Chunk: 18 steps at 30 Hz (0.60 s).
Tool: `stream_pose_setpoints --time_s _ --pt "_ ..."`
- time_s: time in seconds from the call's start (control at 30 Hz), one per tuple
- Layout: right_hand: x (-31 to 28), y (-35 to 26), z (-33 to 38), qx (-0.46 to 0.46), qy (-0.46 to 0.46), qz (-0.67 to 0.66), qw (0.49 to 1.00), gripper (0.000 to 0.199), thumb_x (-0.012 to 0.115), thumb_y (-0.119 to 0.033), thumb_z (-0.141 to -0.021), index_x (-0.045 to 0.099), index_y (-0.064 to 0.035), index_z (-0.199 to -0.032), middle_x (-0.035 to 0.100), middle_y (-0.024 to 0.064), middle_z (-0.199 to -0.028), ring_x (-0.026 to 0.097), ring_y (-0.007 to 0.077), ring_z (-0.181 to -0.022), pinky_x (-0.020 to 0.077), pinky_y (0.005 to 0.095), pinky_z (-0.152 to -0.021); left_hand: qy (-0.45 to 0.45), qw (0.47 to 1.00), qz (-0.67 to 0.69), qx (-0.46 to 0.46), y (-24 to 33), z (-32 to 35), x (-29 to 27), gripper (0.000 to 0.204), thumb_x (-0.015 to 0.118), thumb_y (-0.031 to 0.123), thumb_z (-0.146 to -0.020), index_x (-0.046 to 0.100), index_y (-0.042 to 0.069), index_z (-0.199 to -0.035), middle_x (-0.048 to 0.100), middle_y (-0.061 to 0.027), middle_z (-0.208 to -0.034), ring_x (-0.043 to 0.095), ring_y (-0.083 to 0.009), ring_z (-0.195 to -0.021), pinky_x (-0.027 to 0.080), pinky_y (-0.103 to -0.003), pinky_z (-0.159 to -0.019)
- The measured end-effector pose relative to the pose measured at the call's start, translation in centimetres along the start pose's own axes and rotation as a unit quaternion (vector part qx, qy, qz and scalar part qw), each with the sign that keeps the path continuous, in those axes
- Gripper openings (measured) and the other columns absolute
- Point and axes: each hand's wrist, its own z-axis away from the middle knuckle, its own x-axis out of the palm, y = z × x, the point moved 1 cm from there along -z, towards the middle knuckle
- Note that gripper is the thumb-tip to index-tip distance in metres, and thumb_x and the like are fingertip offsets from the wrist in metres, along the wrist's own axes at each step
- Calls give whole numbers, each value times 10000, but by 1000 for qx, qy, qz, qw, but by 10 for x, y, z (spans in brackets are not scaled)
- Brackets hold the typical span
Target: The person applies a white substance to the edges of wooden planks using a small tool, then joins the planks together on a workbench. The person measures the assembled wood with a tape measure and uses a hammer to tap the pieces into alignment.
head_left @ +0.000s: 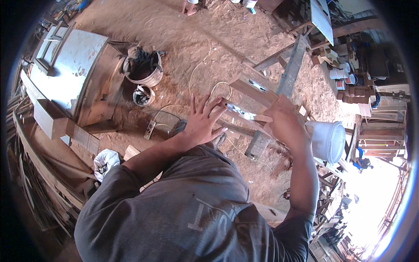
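Observation:
My left hand (201, 123) is open with its fingers spread, and its fingertips reach the near end of a narrow wooden piece (251, 124). A glossy white patch covers part of that wood. My right hand (286, 121) is closed at the other end of the piece. A short, flat, light-brown tip (263, 118) shows beside its thumb; what the fingers hold is mostly hidden. Just beyond lies a wider wooden board (248, 88) with a white and dark mark on it. The square end of a wooden beam (257, 145) sits below the hands.
A white bucket (325, 142) stands close to my right forearm. On the dirt floor to the left are a large bucket (146, 80) with dark cloth, a smaller bucket (143, 95) and a power strip (149, 129). A pale cable (192, 78) loops ahead. Another person's foot (189, 9) appears far off.

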Motion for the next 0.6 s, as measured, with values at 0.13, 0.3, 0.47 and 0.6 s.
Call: stream_pose_setpoints --time_s 0.13,0.3,0.47,0.6 --pt "18 1 4 -83 114 75 987 328 619 -76 -997 837 -215 -1200 742 107 -1198 726 380 -1188 596 523 -988 -3 1000 11 -2 -1 1 2 833 815 545 -925 506 176 -1605 364 -150 -1705 223 -467 -1636 52 -827 -1271" --pt "35 -4 10 -43 57 56 996 461 582 -77 -1006 740 -274 -1391 720 66 -1231 734 355 -1152 626 498 -945 -21 1000 1 5 -3 -1 0 866 800 559 -935 457 203 -1646 345 -156 -1728 206 -471 -1643 39 -831 -1269" --pt "66 4 12 -39 82 16 996 515 578 -80 -1000 708 -310 -1442 712 46 -1196 754 328 -1098 644 481 -893 -31 999 -10 6 -6 1 0 890 785 574 -940 419 220 -1670 322 -160 -1744 197 -473 -1644 28 -836 -1266" --pt "91 12 12 -37 119 -12 992 535 593 -71 -973 712 -311 -1436 707 31 -1180 753 317 -1072 645 484 -890 -34 999 -7 4 -7 2 4 894 780 580 -940 417 216 -1671 299 -159 -1753 191 -476 -1645 31 -838 -1263"
